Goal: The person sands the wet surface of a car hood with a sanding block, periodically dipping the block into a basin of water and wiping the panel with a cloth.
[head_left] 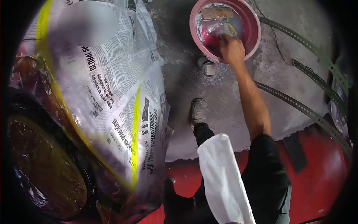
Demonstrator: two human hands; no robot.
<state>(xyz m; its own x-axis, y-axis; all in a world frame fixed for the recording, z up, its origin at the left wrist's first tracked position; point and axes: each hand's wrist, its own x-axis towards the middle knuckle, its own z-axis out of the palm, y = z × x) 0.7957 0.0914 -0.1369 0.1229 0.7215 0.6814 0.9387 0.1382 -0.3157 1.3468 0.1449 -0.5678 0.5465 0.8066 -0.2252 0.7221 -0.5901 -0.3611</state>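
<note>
A pink basin (253,37) with cloudy water stands on the floor at the top. My right hand (233,50) reaches over its near rim, fingers bent down into the basin beside a red item (211,38) in the water. What those fingers hold, if anything, I cannot make out. A brown block (217,13) lies at the basin's far side, and a small yellow item (232,28) is near the hand. A white cloth (223,179) hangs in front of my body. My left hand is not in view.
Newspaper (108,74) with yellow tape (135,142) covers a large body on the left, next to a dark rounded part (46,168). A small round container (207,67) stands below the basin. Perforated strips (298,99) lie at the right. The near floor (317,175) is red.
</note>
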